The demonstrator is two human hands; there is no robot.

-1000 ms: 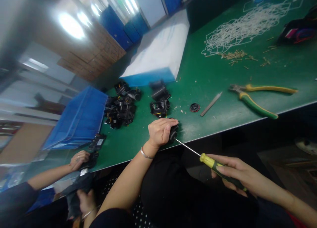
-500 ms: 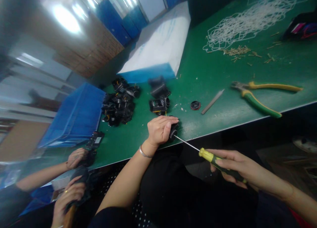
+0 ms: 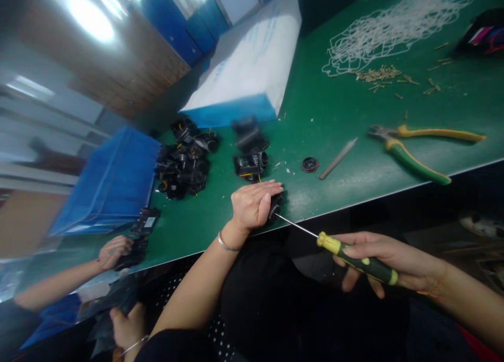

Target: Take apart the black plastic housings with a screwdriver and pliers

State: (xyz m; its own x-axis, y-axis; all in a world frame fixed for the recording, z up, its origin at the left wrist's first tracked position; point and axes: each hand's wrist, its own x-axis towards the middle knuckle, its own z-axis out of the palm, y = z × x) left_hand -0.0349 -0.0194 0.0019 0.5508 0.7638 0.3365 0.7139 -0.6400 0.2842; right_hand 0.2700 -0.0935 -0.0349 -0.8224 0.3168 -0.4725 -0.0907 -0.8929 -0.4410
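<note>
With my left hand I grip a small black plastic part at the table's front edge, the palm and thumb covering much of it. My right hand is closed on the yellow and dark green handle of a screwdriver. Its thin metal shaft points left, and the tip meets the black part. Just beyond my left hand sits a black housing with a yellow wire. A round black disc with a reddish rim lies to the right, beside a grey pointed stick.
Green-handled pliers lie at right, below scattered small screws and tangled white cord. Black housings are heaped left, near a blue bin. A co-worker's hand holds a black piece. A white-and-blue package lies behind.
My right hand has shifted on the screwdriver handle, with its lower fingers loosened and more of the handle end showing. The co-worker's lower hand has moved. The camera view has shifted slightly.
</note>
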